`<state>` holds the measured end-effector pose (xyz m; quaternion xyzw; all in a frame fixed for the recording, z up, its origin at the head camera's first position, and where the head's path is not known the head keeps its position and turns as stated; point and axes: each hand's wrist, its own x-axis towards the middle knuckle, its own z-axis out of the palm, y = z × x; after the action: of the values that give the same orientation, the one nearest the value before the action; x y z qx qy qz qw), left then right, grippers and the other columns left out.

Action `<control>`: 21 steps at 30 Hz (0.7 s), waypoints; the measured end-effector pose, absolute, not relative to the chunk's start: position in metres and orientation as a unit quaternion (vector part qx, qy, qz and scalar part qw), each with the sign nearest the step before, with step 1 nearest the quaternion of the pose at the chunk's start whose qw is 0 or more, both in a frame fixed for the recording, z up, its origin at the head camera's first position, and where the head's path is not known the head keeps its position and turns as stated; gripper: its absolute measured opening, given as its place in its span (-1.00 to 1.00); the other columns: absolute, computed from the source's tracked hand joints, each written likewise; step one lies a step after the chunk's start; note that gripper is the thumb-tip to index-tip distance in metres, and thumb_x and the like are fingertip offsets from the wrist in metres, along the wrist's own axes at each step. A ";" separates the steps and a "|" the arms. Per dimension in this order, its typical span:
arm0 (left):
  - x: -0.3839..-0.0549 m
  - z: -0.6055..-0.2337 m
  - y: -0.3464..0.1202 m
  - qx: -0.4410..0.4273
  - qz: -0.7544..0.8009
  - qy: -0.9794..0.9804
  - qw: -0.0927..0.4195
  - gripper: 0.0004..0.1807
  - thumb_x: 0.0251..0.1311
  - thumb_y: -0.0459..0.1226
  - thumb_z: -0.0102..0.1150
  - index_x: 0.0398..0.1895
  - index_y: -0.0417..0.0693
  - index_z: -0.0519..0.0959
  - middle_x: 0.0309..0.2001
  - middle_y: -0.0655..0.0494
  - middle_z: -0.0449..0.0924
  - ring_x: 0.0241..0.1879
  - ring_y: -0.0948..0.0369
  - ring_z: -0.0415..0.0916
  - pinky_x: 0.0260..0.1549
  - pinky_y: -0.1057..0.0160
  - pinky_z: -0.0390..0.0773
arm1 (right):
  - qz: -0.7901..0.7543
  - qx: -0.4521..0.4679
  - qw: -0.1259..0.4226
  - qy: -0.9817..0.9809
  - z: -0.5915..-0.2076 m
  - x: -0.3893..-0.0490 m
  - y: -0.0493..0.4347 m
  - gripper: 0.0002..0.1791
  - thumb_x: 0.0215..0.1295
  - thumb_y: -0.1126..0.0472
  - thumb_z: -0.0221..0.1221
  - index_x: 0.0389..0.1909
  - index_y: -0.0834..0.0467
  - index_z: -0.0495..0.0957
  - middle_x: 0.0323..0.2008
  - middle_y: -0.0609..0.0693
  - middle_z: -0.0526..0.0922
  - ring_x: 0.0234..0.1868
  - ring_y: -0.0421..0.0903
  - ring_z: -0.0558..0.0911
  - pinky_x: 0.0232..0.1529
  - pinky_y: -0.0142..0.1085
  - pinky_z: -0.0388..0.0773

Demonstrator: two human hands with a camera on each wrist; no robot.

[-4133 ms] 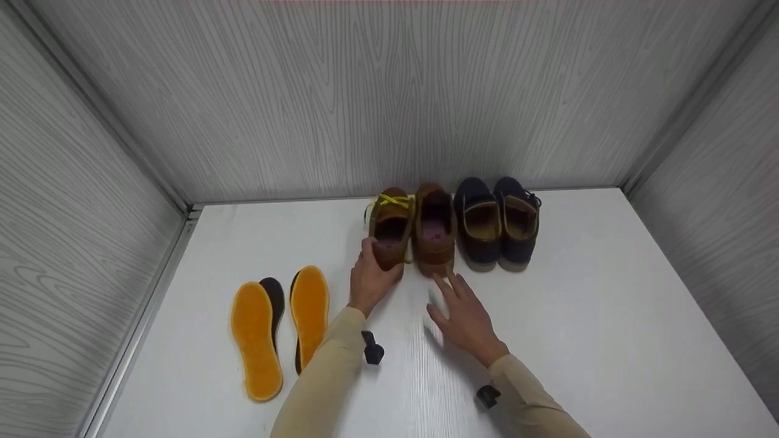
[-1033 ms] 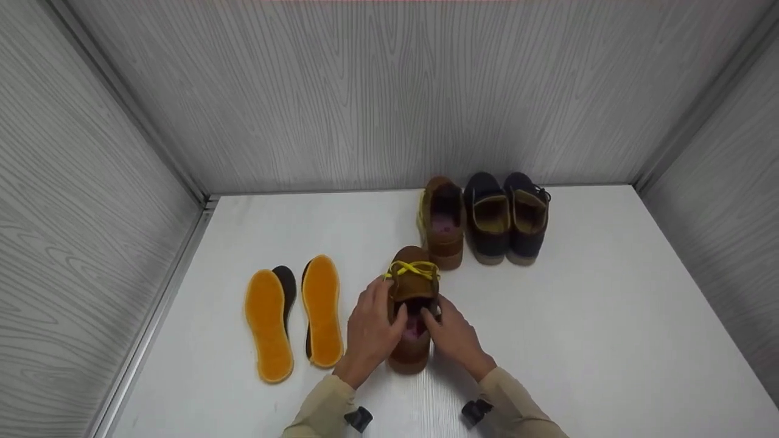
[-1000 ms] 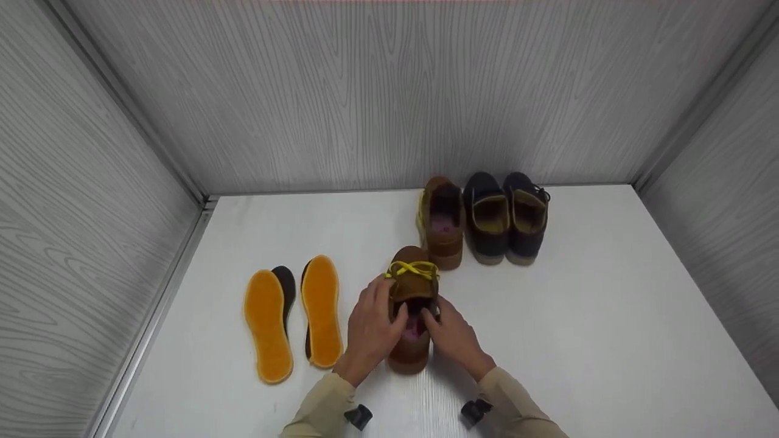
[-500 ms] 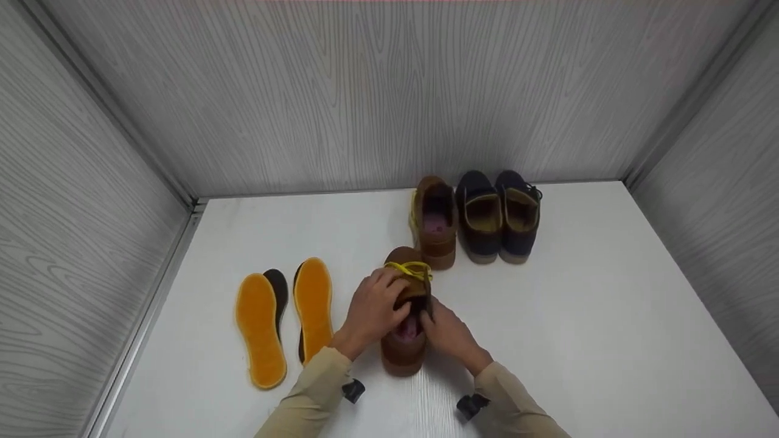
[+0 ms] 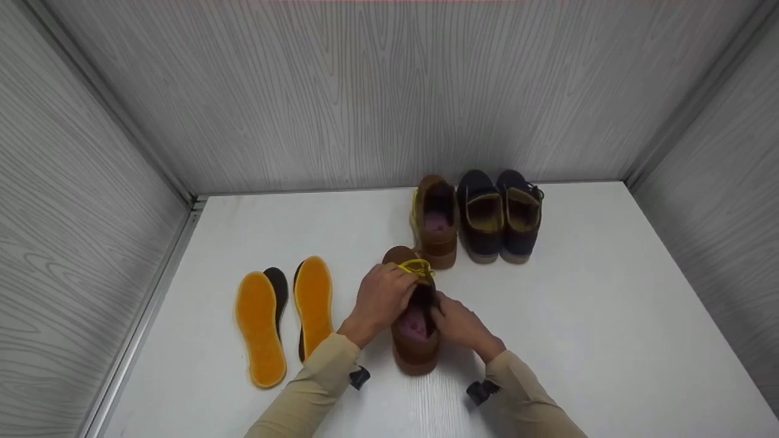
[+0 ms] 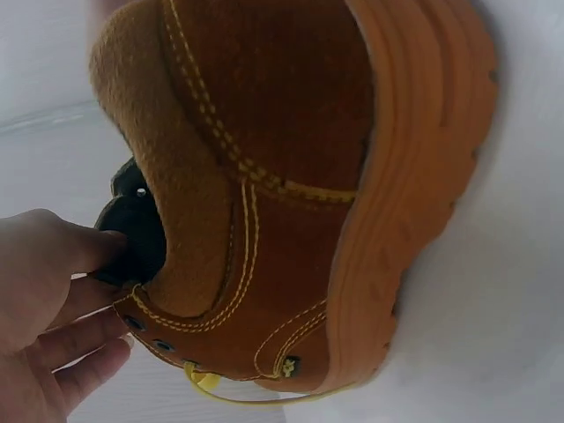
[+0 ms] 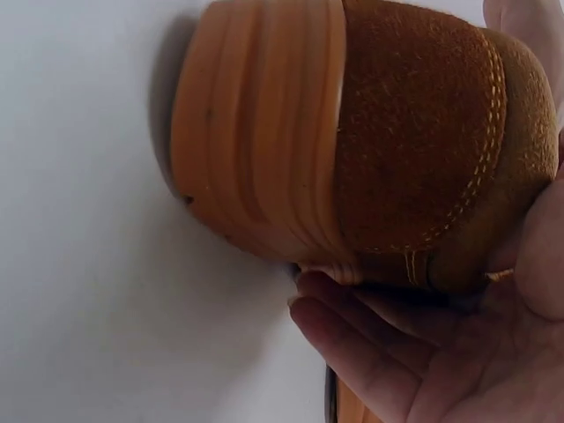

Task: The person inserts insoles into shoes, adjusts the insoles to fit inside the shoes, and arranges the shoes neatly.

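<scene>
Brown shoe (image 5: 419,350) has come forward from the back row (image 5: 481,246).
Head view: it's on the white table (image 5: 584,340), left hand (image 5: 380,298) pinching the opening by the yellow laces (image 5: 416,266), right hand (image 5: 461,323) gripping its side. Left wrist cam adds yellow stitching (image 6: 308,189) and round eyelets (image 6: 163,345). Only the right wrist cam gets the fuzzy suede heel (image 7: 419,123) and ridged sole (image 7: 256,132) up close.

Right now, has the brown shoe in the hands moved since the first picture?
Yes. The held brown shoe has come nearer the viewer, away from the back wall.
</scene>
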<state>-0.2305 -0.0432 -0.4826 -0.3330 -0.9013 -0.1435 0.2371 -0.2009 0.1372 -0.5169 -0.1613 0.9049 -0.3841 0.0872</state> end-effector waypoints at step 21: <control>-0.288 -0.480 -0.057 -0.269 -0.242 -0.926 0.109 -0.83 0.31 -0.27 0.11 -0.20 -0.04 0.69 -0.29 0.09 0.67 -0.29 0.16 0.59 -0.27 0.15 0.55 | -0.406 -0.190 0.119 0.886 -0.515 -0.203 0.146 -0.58 0.48 0.24 -0.14 0.25 0.36 0.29 0.11 0.25 0.49 0.13 0.10 0.47 0.11 0.04 0.35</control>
<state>-0.2883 -0.0572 -0.4796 -0.2687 -0.9260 -0.2417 0.1089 -0.2033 0.1459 -0.5153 -0.1897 0.8861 -0.4057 0.1190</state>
